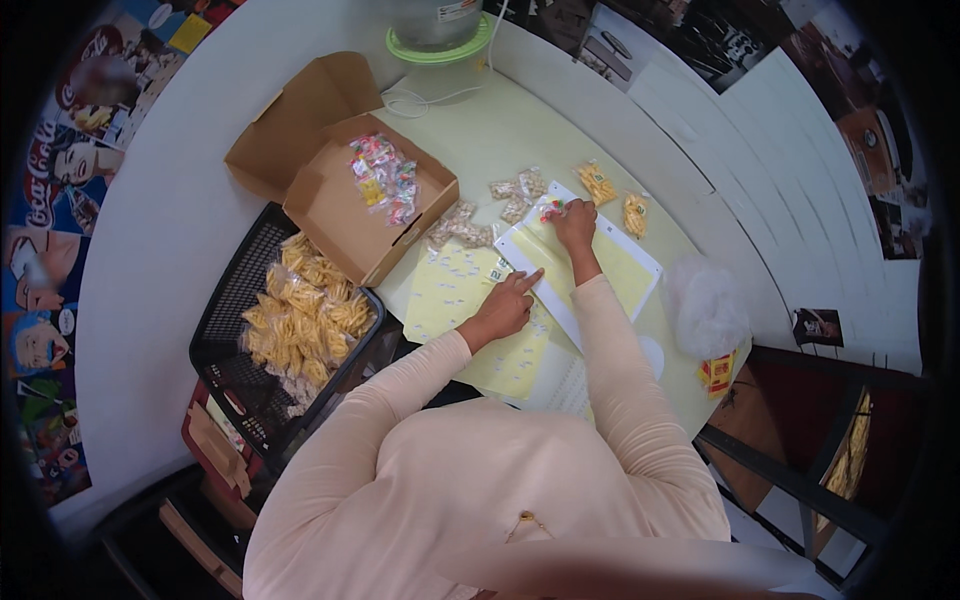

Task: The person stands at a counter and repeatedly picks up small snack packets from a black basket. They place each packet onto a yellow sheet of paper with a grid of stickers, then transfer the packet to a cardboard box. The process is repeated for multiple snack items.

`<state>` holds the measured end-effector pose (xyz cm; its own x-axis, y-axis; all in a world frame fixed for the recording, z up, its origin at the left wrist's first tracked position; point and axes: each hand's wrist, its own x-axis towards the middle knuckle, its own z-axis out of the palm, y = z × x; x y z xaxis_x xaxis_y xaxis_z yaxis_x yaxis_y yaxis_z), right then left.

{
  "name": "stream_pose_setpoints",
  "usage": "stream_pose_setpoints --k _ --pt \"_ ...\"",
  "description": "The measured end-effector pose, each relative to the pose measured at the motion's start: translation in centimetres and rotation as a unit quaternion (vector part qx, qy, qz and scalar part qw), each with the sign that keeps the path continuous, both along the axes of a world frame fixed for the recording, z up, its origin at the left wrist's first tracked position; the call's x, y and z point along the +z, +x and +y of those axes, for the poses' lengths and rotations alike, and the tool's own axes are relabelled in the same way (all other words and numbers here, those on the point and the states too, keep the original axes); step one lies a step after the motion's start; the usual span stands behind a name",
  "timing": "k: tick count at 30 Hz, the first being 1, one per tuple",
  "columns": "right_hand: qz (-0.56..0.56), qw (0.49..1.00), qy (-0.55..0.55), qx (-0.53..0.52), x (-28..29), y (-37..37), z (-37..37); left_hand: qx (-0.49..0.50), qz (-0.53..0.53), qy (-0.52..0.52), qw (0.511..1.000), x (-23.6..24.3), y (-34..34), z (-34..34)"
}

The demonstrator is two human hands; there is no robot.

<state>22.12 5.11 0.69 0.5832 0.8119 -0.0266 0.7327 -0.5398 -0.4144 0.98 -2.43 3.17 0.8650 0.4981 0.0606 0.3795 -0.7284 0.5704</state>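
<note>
Our left hand (503, 308) flat w/ index finger out on yellow sticker sheet (590, 262), long axis running up-left to lower-right, right hand (574, 222) pinching colourful candy packet (551, 209) at sheet's top edge.

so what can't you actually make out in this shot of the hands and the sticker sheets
- Head view: the small colourful packet under the right hand is mostly covered by the fingers; its contents are too small to tell.
- The marks on the yellow sticker sheets by the left hand are too small to read.
- The black basket is part hidden by the cardboard box.
- The pot is cut off by the top edge.
</note>
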Motion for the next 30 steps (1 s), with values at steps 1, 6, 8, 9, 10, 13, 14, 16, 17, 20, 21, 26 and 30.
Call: stream_pose_setpoints --k 1,6,8,9,10,13,14,16,17,20,21,26,30 --pt "0.026 1.000 0.000 0.000 -0.2 0.2 0.6 0.001 0.001 -0.001 1.000 0.1 0.0 0.0" --pt "0.200 0.973 0.106 -0.043 0.9 1.2 1.1 -0.003 -0.026 0.016 1.000 1.0 0.5 -0.2" --pt "0.234 0.954 0.186 -0.001 3.1 0.3 1.6 -0.002 -0.048 0.027 0.998 1.3 0.7 -0.3" --pt "0.258 0.944 0.203 0.041 5.2 -0.8 2.1 -0.001 -0.055 0.032 0.998 1.7 0.7 -0.4" --pt "0.282 0.931 0.220 0.081 7.4 -2.2 2.8 -0.002 -0.061 0.035 0.998 2.5 0.6 -0.6" --pt "0.346 0.876 0.272 0.197 13.1 -7.0 3.8 -0.015 -0.074 0.039 0.996 4.2 0.2 -1.6" --pt "0.271 0.900 0.264 0.215 16.3 -8.3 3.2 -0.018 -0.079 0.042 0.996 4.7 0.0 -1.8" --pt "0.229 0.900 0.292 0.228 19.6 -8.1 1.7 -0.043 -0.083 0.016 0.995 5.8 -0.5 -2.5" --pt "0.212 0.899 0.301 0.238 19.9 -8.4 1.1 -0.047 -0.087 0.006 0.995 5.9 -1.0 -2.9" --pt "0.338 0.891 0.211 0.217 19.5 -7.8 -3.0 0.004 -0.128 -0.077 0.989 4.8 -3.6 -4.1" --pt "0.326 0.905 0.188 0.199 18.7 -7.5 -4.8 0.025 -0.146 -0.116 0.982 3.9 -4.5 -4.4" --pt "0.365 0.916 0.131 0.099 7.4 -6.1 -16.4 0.175 -0.154 -0.411 0.881 -1.3 -9.4 -4.4" --pt "0.346 0.936 0.067 -0.011 3.2 -6.9 -25.5 0.268 -0.166 -0.453 0.834 -2.1 -11.5 -3.6"
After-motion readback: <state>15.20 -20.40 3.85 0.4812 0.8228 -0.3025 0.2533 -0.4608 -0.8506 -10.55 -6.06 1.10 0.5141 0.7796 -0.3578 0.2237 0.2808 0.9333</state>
